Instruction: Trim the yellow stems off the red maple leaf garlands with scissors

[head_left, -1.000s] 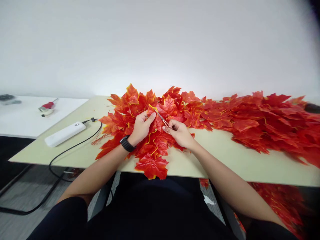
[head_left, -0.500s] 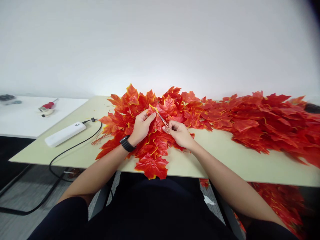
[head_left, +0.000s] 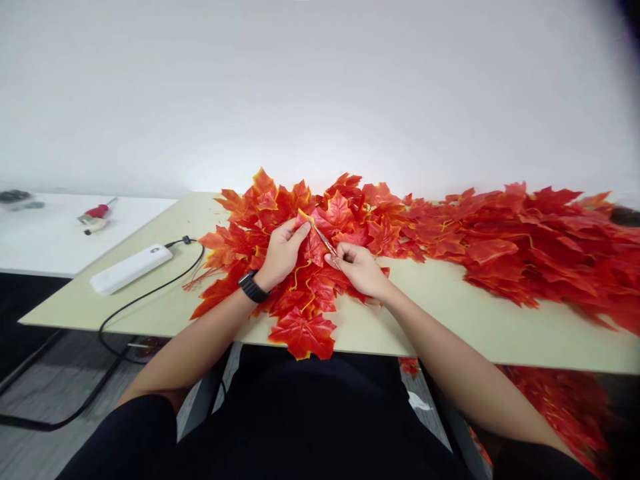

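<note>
Between the thumb and fingers of my left hand (head_left: 284, 252) is pinched the yellow-edged tip of a red artificial maple leaf (head_left: 303, 215). My right hand (head_left: 357, 268) is closed around small metal scissors (head_left: 325, 241), whose narrow blades point up and left to the pinched tip. Whether the blades touch the leaf, I cannot tell. Under and around both hands spreads a heap of red-orange artificial leaves (head_left: 383, 235) with yellow stems. One broad leaf (head_left: 303, 333) hangs over the table's front edge.
A long pile of red leaves (head_left: 500, 250) covers the table's right side. On the left lies a white power bank (head_left: 131, 268) with a black cable (head_left: 150, 291) running off the edge. A red-and-white item (head_left: 96, 217) sits on the white table (head_left: 45, 247). More leaves (head_left: 560, 407) are below the tabletop.
My left hand has shifted very slightly left. The scissors and the right hand stay in almost the same place at the leaf tip.
</note>
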Demonstrator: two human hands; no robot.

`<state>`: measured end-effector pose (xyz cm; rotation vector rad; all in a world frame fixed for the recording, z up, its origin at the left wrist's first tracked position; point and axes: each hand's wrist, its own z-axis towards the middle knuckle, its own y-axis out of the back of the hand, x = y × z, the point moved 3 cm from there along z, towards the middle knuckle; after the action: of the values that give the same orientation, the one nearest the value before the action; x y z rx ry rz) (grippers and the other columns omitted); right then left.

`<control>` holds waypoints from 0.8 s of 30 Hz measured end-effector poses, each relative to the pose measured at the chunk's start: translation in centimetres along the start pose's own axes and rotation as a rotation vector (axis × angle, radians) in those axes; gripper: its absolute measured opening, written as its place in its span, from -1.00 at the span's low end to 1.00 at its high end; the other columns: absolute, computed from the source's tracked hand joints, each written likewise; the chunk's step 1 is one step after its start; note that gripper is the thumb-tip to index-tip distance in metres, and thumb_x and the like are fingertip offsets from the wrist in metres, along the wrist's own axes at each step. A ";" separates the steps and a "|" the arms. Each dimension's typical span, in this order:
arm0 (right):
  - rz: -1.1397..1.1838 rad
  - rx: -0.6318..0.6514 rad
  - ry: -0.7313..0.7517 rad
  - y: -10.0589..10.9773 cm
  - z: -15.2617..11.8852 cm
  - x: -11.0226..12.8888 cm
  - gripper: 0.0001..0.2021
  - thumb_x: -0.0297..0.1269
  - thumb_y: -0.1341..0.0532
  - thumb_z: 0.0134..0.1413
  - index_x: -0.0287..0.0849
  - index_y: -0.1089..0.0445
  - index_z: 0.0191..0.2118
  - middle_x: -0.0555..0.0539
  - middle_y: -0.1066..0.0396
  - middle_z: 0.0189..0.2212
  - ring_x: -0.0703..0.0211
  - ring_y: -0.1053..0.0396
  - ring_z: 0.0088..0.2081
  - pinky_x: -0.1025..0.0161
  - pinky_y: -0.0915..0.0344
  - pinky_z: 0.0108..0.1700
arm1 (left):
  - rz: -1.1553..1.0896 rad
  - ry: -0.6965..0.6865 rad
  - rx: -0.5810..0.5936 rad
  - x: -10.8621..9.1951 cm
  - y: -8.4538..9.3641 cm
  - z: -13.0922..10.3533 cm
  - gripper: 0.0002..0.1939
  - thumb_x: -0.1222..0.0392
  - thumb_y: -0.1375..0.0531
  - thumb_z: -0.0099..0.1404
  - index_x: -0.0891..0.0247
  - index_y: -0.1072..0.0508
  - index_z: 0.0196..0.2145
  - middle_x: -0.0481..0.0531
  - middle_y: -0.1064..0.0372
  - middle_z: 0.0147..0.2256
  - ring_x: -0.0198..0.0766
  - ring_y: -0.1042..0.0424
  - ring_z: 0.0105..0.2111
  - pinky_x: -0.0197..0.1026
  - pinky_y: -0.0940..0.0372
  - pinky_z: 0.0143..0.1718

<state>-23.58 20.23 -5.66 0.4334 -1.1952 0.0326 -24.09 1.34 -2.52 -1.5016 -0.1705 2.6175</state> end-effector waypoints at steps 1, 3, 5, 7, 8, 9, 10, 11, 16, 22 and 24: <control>-0.001 0.002 -0.005 0.0 0.0 0.1 -0.46 0.11 -0.39 0.13 -0.14 -0.09 -0.46 0.06 -0.08 -0.50 0.28 0.00 -0.42 0.28 0.01 -0.38 | 0.004 0.004 0.000 0.0 0.0 0.0 -0.74 -0.01 -0.33 0.35 0.23 -0.64 -0.17 0.01 -0.59 -0.22 -0.26 -0.48 -0.22 -0.21 -0.38 -0.08; -0.006 0.006 -0.017 0.1 -0.1 0.4 -0.44 0.13 -0.39 0.11 -0.15 -0.08 -0.46 0.07 -0.06 -0.50 0.29 0.02 -0.43 0.28 0.04 -0.39 | 0.010 0.013 0.001 0.1 0.2 0.1 -0.74 -0.01 -0.33 0.33 0.25 -0.63 -0.21 0.02 -0.58 -0.24 -0.26 -0.47 -0.25 -0.21 -0.38 -0.12; -0.010 0.008 -0.025 0.1 -0.1 0.6 -0.43 0.15 -0.40 0.09 -0.15 -0.07 -0.47 0.07 -0.06 -0.51 0.30 0.03 -0.43 0.28 0.05 -0.39 | 0.007 0.019 0.006 0.2 0.3 0.1 -0.74 -0.01 -0.34 0.33 0.26 -0.63 -0.24 0.01 -0.57 -0.26 -0.27 -0.46 -0.27 -0.22 -0.36 -0.14; -0.008 0.017 -0.026 0.2 -0.2 0.8 -0.41 0.16 -0.40 0.08 -0.14 -0.07 -0.47 0.07 -0.06 -0.51 0.30 0.03 -0.43 0.28 0.04 -0.39 | -0.009 0.035 0.019 0.3 0.5 0.2 -0.75 0.00 -0.34 0.32 0.26 -0.62 -0.24 0.01 -0.56 -0.27 -0.27 -0.46 -0.28 -0.23 -0.35 -0.14; -0.005 0.021 -0.024 0.2 -0.2 0.9 -0.41 0.17 -0.40 0.08 -0.14 -0.06 -0.47 0.07 -0.05 -0.51 0.30 0.03 -0.43 0.29 0.04 -0.39 | -0.018 0.048 0.027 0.4 0.6 0.2 -0.75 0.00 -0.34 0.32 0.26 -0.62 -0.24 0.01 -0.56 -0.27 -0.27 -0.46 -0.28 -0.23 -0.35 -0.14; 0.000 0.027 -0.021 0.3 -0.2 1.0 -0.41 0.17 -0.40 0.07 -0.14 -0.06 -0.47 0.07 -0.05 -0.51 0.30 0.03 -0.43 0.29 0.04 -0.39 | -0.025 0.061 0.034 0.4 0.7 0.3 -0.75 0.01 -0.35 0.31 0.25 -0.62 -0.24 0.01 -0.56 -0.27 -0.27 -0.46 -0.28 -0.22 -0.35 -0.13; 0.006 0.032 -0.021 0.3 -0.2 1.0 -0.40 0.18 -0.40 0.07 -0.14 -0.06 -0.47 0.07 -0.05 -0.51 0.30 0.03 -0.43 0.29 0.03 -0.39 | -0.030 0.073 0.037 0.5 0.8 0.3 -0.76 0.01 -0.35 0.30 0.25 -0.62 -0.24 0.01 -0.56 -0.26 -0.26 -0.46 -0.27 -0.22 -0.36 -0.12; 0.013 0.038 -0.024 0.3 -0.2 1.0 -0.40 0.18 -0.40 0.06 -0.14 -0.06 -0.47 0.07 -0.06 -0.51 0.30 0.03 -0.43 0.29 0.03 -0.39 | -0.035 0.081 0.037 0.5 0.8 0.3 -0.76 0.02 -0.36 0.29 0.25 -0.62 -0.25 0.01 -0.56 -0.26 -0.26 -0.46 -0.27 -0.21 -0.36 -0.12; 0.064 0.053 -0.047 0.1 -0.3 1.1 -0.40 0.19 -0.41 0.05 -0.15 -0.08 -0.47 0.07 -0.04 -0.51 0.30 0.04 -0.44 0.29 0.04 -0.39 | -0.058 0.103 0.035 0.6 0.9 0.4 -0.79 0.05 -0.36 0.27 0.25 -0.62 -0.27 0.00 -0.55 -0.28 -0.27 -0.46 -0.28 -0.22 -0.36 -0.12; 0.068 0.054 -0.064 -0.1 -0.3 1.2 -0.39 0.21 -0.41 0.03 -0.15 -0.09 -0.49 0.07 -0.04 -0.52 0.31 0.05 -0.45 0.28 0.04 -0.40 | -0.062 0.116 0.036 0.7 1.0 0.5 -0.79 0.04 -0.37 0.28 0.25 -0.62 -0.27 0.00 -0.55 -0.29 -0.26 -0.47 -0.28 -0.22 -0.36 -0.14; 0.064 0.053 -0.064 0.0 -0.3 1.2 -0.39 0.21 -0.42 0.02 -0.14 -0.08 -0.48 0.07 -0.04 -0.52 0.31 0.04 -0.45 0.28 0.04 -0.40 | -0.064 0.126 0.041 0.8 1.0 0.5 -0.78 0.03 -0.37 0.27 0.25 -0.62 -0.28 0.00 -0.55 -0.31 -0.26 -0.47 -0.29 -0.22 -0.37 -0.17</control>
<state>-22.89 20.08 -4.69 0.4451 -1.2728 0.1063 -24.99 0.43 -3.09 -1.6136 -0.1492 2.4524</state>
